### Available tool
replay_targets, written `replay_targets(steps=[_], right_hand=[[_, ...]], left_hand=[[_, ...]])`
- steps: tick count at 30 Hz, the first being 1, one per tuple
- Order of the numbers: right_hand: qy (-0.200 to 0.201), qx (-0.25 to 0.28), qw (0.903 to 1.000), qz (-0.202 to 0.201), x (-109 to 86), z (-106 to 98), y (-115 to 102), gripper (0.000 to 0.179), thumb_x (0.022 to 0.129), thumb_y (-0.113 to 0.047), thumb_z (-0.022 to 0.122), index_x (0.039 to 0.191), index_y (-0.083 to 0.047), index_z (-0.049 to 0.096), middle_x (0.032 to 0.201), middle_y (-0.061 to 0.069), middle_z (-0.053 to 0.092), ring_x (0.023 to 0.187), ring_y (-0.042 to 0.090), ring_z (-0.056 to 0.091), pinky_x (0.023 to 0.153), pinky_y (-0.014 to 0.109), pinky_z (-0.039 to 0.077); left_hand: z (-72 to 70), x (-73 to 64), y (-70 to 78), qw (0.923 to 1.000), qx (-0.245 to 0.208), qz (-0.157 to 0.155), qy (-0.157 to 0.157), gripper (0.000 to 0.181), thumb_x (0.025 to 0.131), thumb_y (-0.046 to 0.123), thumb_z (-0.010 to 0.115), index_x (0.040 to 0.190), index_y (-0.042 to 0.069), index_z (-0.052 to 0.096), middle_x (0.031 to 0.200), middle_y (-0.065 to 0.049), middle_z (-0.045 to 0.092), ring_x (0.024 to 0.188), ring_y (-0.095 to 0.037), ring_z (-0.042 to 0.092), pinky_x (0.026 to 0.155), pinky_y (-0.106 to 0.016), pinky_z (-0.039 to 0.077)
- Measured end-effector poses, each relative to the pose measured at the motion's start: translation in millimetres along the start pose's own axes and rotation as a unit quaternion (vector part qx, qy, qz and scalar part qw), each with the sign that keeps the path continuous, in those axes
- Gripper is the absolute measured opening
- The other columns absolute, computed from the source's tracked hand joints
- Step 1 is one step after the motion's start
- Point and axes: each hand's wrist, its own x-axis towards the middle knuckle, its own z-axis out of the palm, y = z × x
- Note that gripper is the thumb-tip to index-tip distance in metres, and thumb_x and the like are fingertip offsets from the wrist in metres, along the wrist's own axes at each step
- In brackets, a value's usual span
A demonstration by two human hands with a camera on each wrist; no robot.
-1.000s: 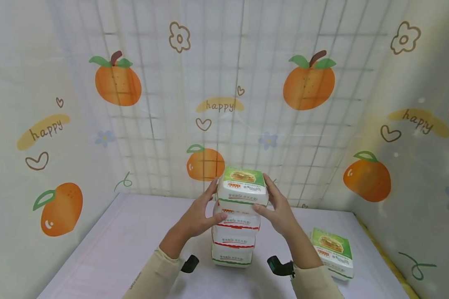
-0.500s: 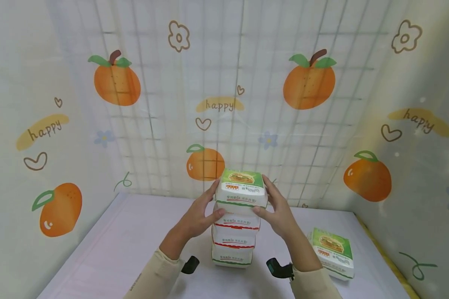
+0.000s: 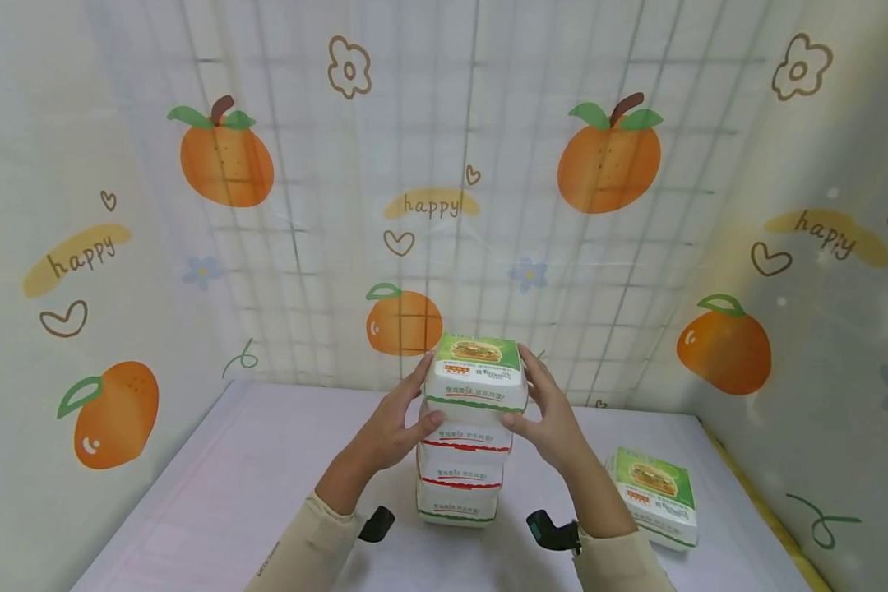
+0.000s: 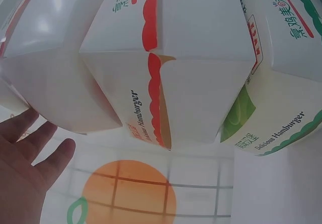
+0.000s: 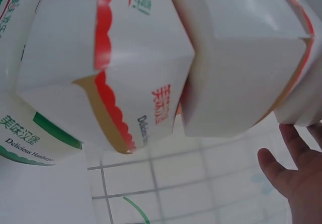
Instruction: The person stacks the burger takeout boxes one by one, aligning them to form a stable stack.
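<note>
In the head view, white burger boxes stand in an upright stack at the middle of the table. The top burger box (image 3: 481, 390) has a green lid with a burger picture and sits slightly offset over the others. My left hand (image 3: 392, 427) holds its left side, thumb at the front. On its right side my right hand (image 3: 552, 415) holds it the same way. Beneath are two red-edged boxes (image 3: 462, 475) and a green-edged bottom box (image 3: 455, 506). Fingertips of the left hand (image 4: 25, 168) and right hand (image 5: 302, 178) touch the stack's upper end in the wrist views.
Another green-lidded burger box (image 3: 654, 493) lies on the white table (image 3: 289, 460) at the right, beside the right forearm. A fruit-patterned curtain (image 3: 511, 271) hangs over a wire grid behind the table. Black wrist cameras (image 3: 551, 530) stick out near both sleeves.
Both hands have shifted the top box slightly left and lowered it against the red-edged box below. The left thumb has moved up a little. The box at the right stays put.
</note>
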Motion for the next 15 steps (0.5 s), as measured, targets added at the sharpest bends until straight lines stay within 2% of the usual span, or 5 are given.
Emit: replay_targets(steps=[6,10,15], right_hand=[[-0.003,-0.001,1.0,0.007,-1.6,0.5,-1.9,0.094,0.077,-0.028,0.077,0.155,-0.031,0.024,0.153,0.003,0.032,0.136,0.033,0.031,0.101,0.073,0.021],[-0.005,-0.007,0.9998,0.017,-2.8,1.3,-2.3,0.095,0.078,-0.029,0.077,0.155,-0.034,0.022,0.154,0.003,0.029,0.137,0.037,0.03,0.1,0.075,0.021],[-0.007,-0.008,0.9996,0.028,-5.5,1.8,-1.3,0.095,0.078,-0.031,0.077,0.155,-0.034,0.021,0.155,0.004,0.028,0.136,0.041,0.031,0.097,0.076,0.022]], left_hand=[[-2.5,-3.0,4.2,0.9999,0.009,-0.012,0.001,0.081,0.095,0.05,0.055,0.158,0.032,0.008,0.155,0.015,0.026,0.137,-0.013,0.033,0.105,-0.053,0.034],[-3.0,-3.6,5.1,0.9998,0.016,-0.01,-0.001,0.081,0.095,0.052,0.054,0.158,0.028,0.009,0.157,0.015,0.02,0.14,-0.012,0.029,0.107,-0.051,0.033],[-2.4,-4.4,5.4,0.9998,0.017,-0.013,-0.003,0.082,0.094,0.055,0.052,0.158,0.031,0.008,0.158,0.016,0.019,0.14,-0.01,0.026,0.108,-0.05,0.032]])
